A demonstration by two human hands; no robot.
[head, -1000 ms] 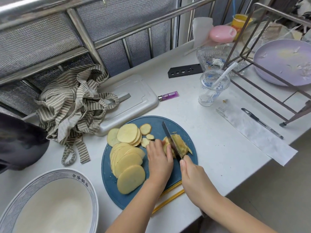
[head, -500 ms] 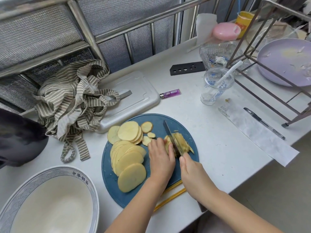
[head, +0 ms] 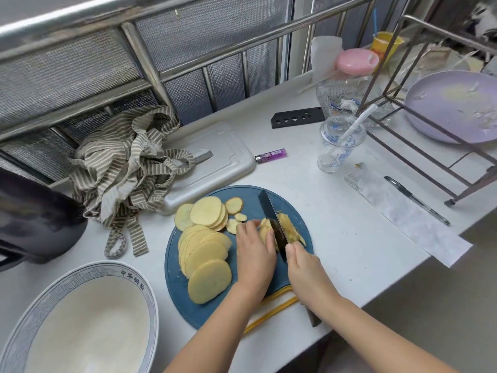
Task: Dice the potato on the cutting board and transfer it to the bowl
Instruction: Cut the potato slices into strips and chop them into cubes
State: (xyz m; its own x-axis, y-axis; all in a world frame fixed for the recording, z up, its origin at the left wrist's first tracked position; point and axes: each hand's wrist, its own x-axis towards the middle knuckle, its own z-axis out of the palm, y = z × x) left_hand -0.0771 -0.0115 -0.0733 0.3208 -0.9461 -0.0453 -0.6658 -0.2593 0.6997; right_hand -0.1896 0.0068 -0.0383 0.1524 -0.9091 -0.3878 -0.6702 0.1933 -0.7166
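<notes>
Bench: cutting board [head: 185,309] at front edge.
Done: potato [head: 209,281] sliced.
Left: dicing; bowl [head: 129,273] empty.
Hands: left hand [head: 255,255] holds potato; right hand [head: 305,269] grips knife [head: 267,208].

Both arms are bare to the frame's edge: left forearm [head: 215,327] at 6 o'clock, right forearm [head: 376,337] at 5 o'clock. Left hand [head: 255,257] and right hand [head: 305,270] are bare too, with a short thumbnail on the right.

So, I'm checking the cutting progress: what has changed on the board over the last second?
Hardly anything visibly. The right hand still grips the knife, its blade in the potato stack that the left hand still holds down; any stroke is too slight to tell. The slices, cutting board and bowl stayed put.
</notes>
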